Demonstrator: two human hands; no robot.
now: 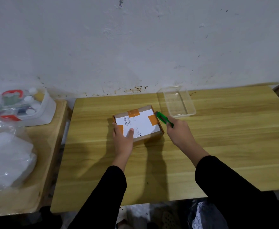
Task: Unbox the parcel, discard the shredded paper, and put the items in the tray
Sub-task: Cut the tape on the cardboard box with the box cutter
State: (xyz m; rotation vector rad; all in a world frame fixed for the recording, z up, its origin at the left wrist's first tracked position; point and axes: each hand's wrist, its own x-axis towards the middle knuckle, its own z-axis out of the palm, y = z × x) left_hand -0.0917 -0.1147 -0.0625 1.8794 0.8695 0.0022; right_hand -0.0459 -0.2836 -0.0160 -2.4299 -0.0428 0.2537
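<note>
Resting mid-counter [201, 146], sealed brown cardboard parcel [138, 123] with white label and orange tape is pinned by left hand [123, 138] spread flat on top, right hand [179, 129] gripping green utility knife [163, 119] at its right edge, clear plastic tray [187, 103] far right.

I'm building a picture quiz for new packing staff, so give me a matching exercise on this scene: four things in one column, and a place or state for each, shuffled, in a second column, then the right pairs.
Things
1. parcel
2. cutter
3. tray
4. plastic bags

Places or states
A. clear and empty, by the wall
B. on the side table to the left
C. taped shut, steadied by the left hand
D. green, gripped in the right hand

Pairs: 1-C, 2-D, 3-A, 4-B
</note>
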